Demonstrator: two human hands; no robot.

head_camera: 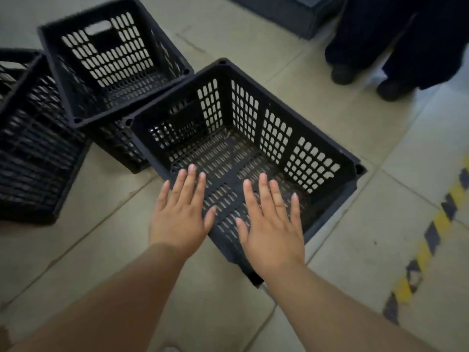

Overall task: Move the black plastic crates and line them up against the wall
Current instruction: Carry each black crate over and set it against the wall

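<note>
Plainly, neither hand grips anything: the left hand (180, 214) and right hand (271, 224) are both flat, palms down, fingers spread, held over the near edge of the nearest black crate (274, 128). Whether they touch its rim cannot be told. That crate sits open side up on the tiled floor (355, 118). Its far left corner lies against a second crate (111, 67), and a third crate (33, 153) stands further left. A striped yellow and dark floor marking (431, 235) runs along the right. Another person's dark trouser legs and shoes (390, 59) stand at the top right.
</note>
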